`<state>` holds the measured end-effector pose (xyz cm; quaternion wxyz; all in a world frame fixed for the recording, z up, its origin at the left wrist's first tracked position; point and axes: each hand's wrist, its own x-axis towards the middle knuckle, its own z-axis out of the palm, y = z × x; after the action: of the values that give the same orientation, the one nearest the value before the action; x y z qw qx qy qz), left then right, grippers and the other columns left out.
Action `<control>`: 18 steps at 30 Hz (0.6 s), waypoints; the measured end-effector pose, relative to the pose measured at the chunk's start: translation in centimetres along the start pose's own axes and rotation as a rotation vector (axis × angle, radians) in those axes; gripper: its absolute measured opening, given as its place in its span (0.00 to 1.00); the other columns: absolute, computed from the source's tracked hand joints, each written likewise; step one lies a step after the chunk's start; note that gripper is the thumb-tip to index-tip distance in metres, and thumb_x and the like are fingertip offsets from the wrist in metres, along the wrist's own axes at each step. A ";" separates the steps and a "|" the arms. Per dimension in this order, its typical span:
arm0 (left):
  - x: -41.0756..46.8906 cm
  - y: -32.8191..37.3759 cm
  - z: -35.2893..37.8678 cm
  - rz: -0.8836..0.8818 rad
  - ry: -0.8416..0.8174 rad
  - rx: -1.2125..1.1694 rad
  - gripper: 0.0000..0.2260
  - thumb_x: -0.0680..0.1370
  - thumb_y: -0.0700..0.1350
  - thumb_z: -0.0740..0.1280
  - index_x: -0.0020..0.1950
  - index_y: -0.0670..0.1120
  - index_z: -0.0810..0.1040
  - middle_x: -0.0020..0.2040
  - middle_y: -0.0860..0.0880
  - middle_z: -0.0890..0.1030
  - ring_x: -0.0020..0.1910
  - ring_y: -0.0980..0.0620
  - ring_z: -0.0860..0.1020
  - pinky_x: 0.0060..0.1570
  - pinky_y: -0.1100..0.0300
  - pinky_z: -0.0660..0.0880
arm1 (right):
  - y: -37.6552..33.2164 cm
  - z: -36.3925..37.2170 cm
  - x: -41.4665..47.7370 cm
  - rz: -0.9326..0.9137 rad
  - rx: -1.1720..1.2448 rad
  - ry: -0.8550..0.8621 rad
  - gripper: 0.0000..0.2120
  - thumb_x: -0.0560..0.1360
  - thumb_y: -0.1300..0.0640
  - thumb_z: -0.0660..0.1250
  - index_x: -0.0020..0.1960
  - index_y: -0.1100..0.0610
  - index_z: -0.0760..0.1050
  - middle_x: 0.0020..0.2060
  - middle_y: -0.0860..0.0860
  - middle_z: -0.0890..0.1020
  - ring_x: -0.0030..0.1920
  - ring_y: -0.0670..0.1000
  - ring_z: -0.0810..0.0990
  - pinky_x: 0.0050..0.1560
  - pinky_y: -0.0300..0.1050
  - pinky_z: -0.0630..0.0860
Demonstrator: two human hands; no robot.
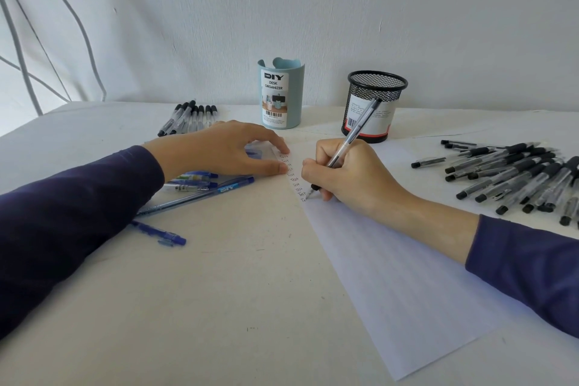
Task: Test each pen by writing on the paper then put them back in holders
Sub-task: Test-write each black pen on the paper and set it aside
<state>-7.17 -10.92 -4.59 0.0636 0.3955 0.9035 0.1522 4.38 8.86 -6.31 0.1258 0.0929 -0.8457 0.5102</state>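
- Right grip [354, 175] pinches a clear-barrelled black pen [357, 131] low on the barrel, between thumb and first fingers. The other fingers are curled under.
- The pen tip is down on the paper [391, 276], at the foot of a column of "Test" words [293, 178] along the sheet's left edge. The top end slants up and away toward the mesh holder [376, 103].
- Left grip [219, 150] is spread and arched and holds nothing. Thumb and fingertips press on the sheet's upper left edge, just beside the column.
- The sheet lies skewed on the desk [219, 307].
- Step in hand, by my reading: writing this pen's test word. The lowest word looks part-written.
- To do it well:
  - Pin the left fingertips close to the writing line so the sheet cannot slide.
  - Use light, even pressure.
  - Finish the whole word, so a skipping or dry tip shows itself.
  - Drop one clear line for each pen, so the marks can be read apart.
- Stock:
  - A large heap of black pens [517, 175] lies to the right of the writing arm.
  - A short row of black pens [191, 117] lies at back left.
  - Several blue pens [200, 188] lie under and beside the left wrist.
  - Cannot tell which of these are already tested.
- The blue holder [282, 94] and the mesh holder stand at the back of the desk, near each other. No pen shows above either rim, so the returning looks barely begun.
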 end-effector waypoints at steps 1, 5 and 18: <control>0.0 -0.1 0.0 0.000 0.000 0.002 0.25 0.64 0.79 0.57 0.58 0.73 0.72 0.66 0.66 0.73 0.69 0.58 0.69 0.71 0.47 0.64 | 0.0 0.0 0.0 0.001 -0.002 -0.003 0.19 0.74 0.59 0.70 0.28 0.55 0.66 0.19 0.48 0.73 0.23 0.46 0.71 0.27 0.38 0.67; 0.0 -0.3 0.1 -0.005 0.010 -0.004 0.25 0.64 0.79 0.58 0.58 0.73 0.72 0.66 0.64 0.74 0.68 0.57 0.70 0.71 0.48 0.65 | 0.0 0.0 0.0 0.001 -0.005 0.006 0.19 0.73 0.59 0.70 0.27 0.55 0.66 0.19 0.48 0.73 0.23 0.45 0.71 0.26 0.36 0.67; -0.1 -0.3 0.0 0.013 0.020 -0.010 0.24 0.65 0.77 0.60 0.58 0.71 0.73 0.65 0.69 0.73 0.68 0.58 0.70 0.71 0.49 0.65 | 0.3 0.0 0.2 -0.002 -0.013 0.009 0.17 0.73 0.61 0.70 0.30 0.58 0.66 0.20 0.48 0.72 0.21 0.42 0.70 0.26 0.33 0.65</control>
<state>-7.30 -11.14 -4.71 0.0557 0.3995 0.9008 0.1608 4.16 8.98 -6.49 0.1306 0.0905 -0.8484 0.5049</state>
